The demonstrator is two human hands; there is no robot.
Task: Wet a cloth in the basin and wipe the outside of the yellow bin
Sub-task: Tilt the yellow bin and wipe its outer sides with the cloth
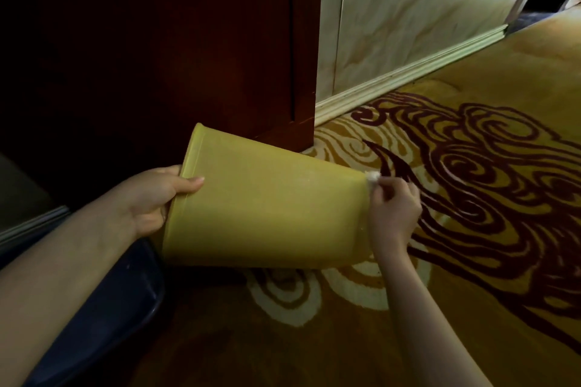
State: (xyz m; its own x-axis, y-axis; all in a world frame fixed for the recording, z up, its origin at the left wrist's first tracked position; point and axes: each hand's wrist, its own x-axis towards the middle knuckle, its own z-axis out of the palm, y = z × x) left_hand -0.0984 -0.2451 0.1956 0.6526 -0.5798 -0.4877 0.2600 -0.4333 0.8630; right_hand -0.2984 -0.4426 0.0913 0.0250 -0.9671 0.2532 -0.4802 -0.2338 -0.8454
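The yellow bin is tipped on its side above the carpet, its open rim toward the left and its base toward the right. My left hand grips the rim, thumb on the outside wall. My right hand is at the bin's base and pinches a small white cloth against the base's upper edge. Most of the cloth is hidden by my fingers and the bin. The basin is partly visible as a dark blue curved rim under my left forearm.
A dark red wooden cabinet stands right behind the bin. A pale marble wall panel with a white skirting board runs to the right. Yellow carpet with a dark red swirl pattern spreads to the right and front.
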